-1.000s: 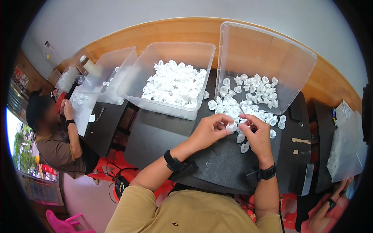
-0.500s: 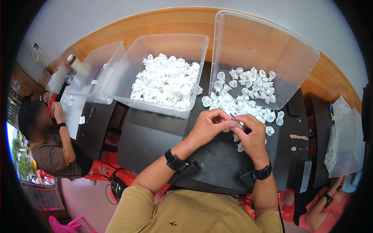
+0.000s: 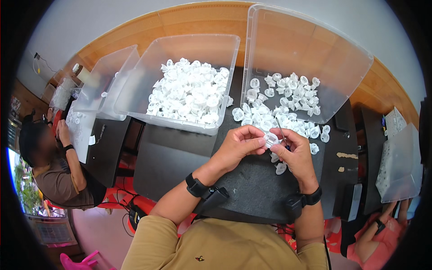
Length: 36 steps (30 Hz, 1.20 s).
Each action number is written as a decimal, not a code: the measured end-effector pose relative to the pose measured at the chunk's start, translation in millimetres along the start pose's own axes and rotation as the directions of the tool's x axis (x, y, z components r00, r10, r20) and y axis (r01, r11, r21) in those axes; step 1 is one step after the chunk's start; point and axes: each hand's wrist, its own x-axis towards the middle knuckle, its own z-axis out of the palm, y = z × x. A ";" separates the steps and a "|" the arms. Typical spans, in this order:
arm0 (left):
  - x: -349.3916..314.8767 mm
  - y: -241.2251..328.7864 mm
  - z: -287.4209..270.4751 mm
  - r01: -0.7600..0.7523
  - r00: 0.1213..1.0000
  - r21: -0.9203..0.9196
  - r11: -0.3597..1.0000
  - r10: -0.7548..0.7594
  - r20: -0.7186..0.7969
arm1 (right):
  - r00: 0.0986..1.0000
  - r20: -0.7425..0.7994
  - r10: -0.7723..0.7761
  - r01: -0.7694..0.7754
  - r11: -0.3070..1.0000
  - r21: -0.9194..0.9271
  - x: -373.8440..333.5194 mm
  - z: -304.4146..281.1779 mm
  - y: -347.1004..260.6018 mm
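Over the dark table, my left hand (image 3: 243, 145) pinches a small clear-white plastic piece (image 3: 271, 140) between thumb and fingertips. My right hand (image 3: 294, 154) is closed around a slim metal rod with a dark end (image 3: 280, 127), its shaft pointing up and away from me; whether it is a screwdriver cannot be made out. The right thumb rests against the plastic piece too. Just beyond my hands lies a loose heap of similar white plastic pieces (image 3: 257, 118), spilling from a tipped clear bin (image 3: 306, 49). A few more pieces lie partly hidden beneath my hands.
Left of the tipped bin stands a clear bin (image 3: 175, 125) filled with white pieces. A co-worker (image 3: 58, 162) sits at another table on the left; a second person's arm (image 3: 375, 229) shows at lower right, near another clear bin (image 3: 398, 166). A wooden-panelled wall closes the far side.
My hands have drawn slightly apart and the plastic piece now shows between them. The metal rod has swung more upright in my right hand. The whole view has shifted slightly.
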 end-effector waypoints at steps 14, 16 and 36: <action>1.7 10.7 2.4 -0.121 0.991 0.425 0.897 0.131 0.007 | 0.999 0.026 -0.033 0.038 0.982 -0.185 0.9 -0.6 11.2; 2.4 9.3 0.9 -0.112 0.992 0.401 0.909 0.123 0.000 | 0.999 0.022 -0.030 0.033 0.985 -0.170 1.0 0.5 12.4; 0.9 11.8 1.4 -0.084 0.996 0.367 0.927 0.076 0.035 | 0.992 -0.011 -0.128 0.121 0.963 -0.239 0.8 6.0 8.9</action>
